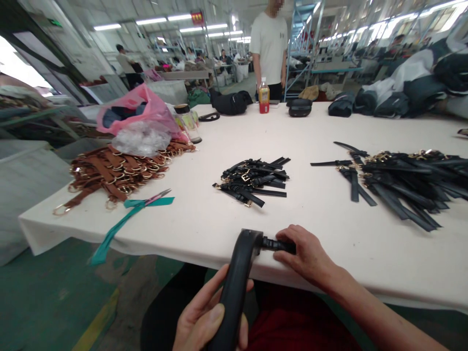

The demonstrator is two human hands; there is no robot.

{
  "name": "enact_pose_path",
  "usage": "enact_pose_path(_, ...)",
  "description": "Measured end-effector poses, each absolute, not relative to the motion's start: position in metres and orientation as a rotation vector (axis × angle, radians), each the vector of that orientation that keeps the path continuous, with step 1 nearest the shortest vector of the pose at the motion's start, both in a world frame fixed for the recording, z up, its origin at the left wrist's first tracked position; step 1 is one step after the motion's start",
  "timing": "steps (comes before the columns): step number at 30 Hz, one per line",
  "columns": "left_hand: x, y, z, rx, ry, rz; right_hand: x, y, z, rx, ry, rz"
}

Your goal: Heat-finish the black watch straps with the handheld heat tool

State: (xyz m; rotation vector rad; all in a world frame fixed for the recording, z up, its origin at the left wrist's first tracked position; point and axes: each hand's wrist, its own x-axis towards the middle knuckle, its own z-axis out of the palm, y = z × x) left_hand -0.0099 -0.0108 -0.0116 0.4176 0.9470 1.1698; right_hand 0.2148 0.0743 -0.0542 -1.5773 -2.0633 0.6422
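My left hand [208, 312] is wrapped round a black curved hand tool [236, 282], whose exact kind I cannot make out. The tool tilts up over the table's front edge, its squared head toward the right. Between the thumb and fingers of my right hand [305, 253] is a short black strap [272, 243], its left end meeting the tool's head. Whether the strap goes into the head or only touches it is hidden. Beyond my hands lies a small heap of black buckled straps [256, 178] with gold-coloured buckles.
At right lies a larger pile of black straps [405, 180]. Brown straps with metal rings [113, 170] and a pink bag [153, 114] occupy the left. Small scissors [157, 196] rest on green ribbon [117, 229]. A drink bottle [263, 97] stands far back; a person [269, 46] stands behind.
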Motion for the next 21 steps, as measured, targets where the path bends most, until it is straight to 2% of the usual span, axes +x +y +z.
enact_pose_path(9,-0.009,-0.007,-0.011,0.467,0.904,1.158,0.214,0.076,-0.036,-1.702,-2.197,0.618)
enact_pose_path(21,-0.01,-0.009,-0.02,0.428,0.887,1.232,0.201,0.073,-0.051,-1.72,-2.04,0.638)
